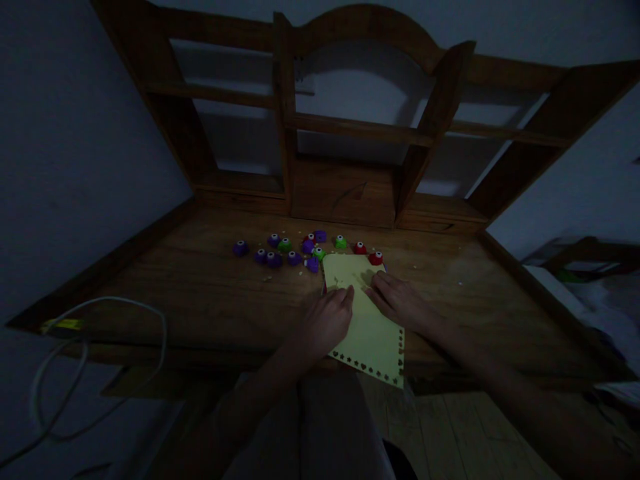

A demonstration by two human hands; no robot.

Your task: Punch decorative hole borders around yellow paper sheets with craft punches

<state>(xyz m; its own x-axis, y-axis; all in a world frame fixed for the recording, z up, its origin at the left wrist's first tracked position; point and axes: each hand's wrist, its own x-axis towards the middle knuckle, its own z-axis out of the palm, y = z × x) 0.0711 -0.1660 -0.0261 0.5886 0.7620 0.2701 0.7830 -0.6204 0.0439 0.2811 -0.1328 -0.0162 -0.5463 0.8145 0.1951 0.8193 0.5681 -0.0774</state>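
A pale yellow sheet of paper (367, 337) lies in front of me, its lower end jutting past the desk's front edge. Heart- and star-shaped holes run along its bottom and lower right edges. My left hand (331, 320) rests on the sheet's left side, fingers curled in; whatever they pinch, if anything, is too small to make out. On the right side lies my right hand (395, 300), its thumb apart from its bent fingers. Faint small shapes (341, 283) show on the paper between the hands. Just beyond its top edge sit a red craft punch (376, 258) and a green craft punch (319, 253).
Several more purple, green and red punches, such as a purple punch (241, 248), stand along the back of the wooden desk (240, 300). Tiny paper bits are scattered around them. A wooden shelf unit (345, 190) rises behind. A white cable (163, 327) loops at the left.
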